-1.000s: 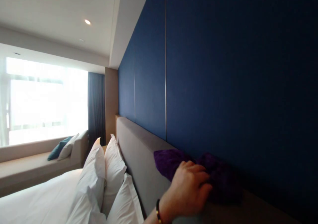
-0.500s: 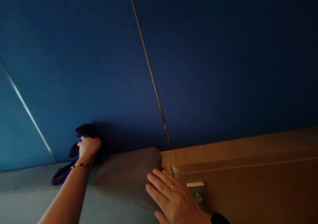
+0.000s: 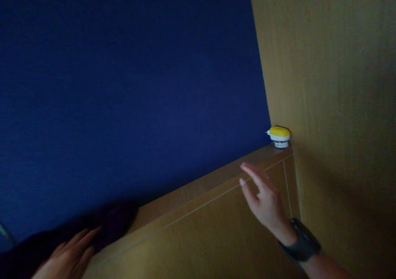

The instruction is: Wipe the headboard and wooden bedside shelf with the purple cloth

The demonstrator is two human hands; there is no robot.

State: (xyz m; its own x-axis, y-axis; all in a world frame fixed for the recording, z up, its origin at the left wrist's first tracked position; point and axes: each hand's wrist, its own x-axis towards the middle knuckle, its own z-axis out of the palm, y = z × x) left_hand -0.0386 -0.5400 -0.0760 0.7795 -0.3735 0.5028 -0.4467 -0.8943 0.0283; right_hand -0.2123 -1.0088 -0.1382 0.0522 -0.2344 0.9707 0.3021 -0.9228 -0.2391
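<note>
The left hand [image 3: 66, 258] lies flat, fingers spread, pressing a dark purple cloth [image 3: 102, 225] onto the wooden ledge [image 3: 198, 190] below the blue wall panel [image 3: 130, 85] — blurred, so its edges are unclear. Further right, the right hand [image 3: 264, 198], a black watch [image 3: 301, 242] on its wrist, hovers open and empty near a small yellow-topped device [image 3: 279, 136] — set in the ledge's corner against the wooden side wall [image 3: 334, 85].

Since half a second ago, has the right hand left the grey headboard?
Yes. The right hand now hovers open by the wooden ledge, reaching toward the yellow-topped object in the corner.
</note>
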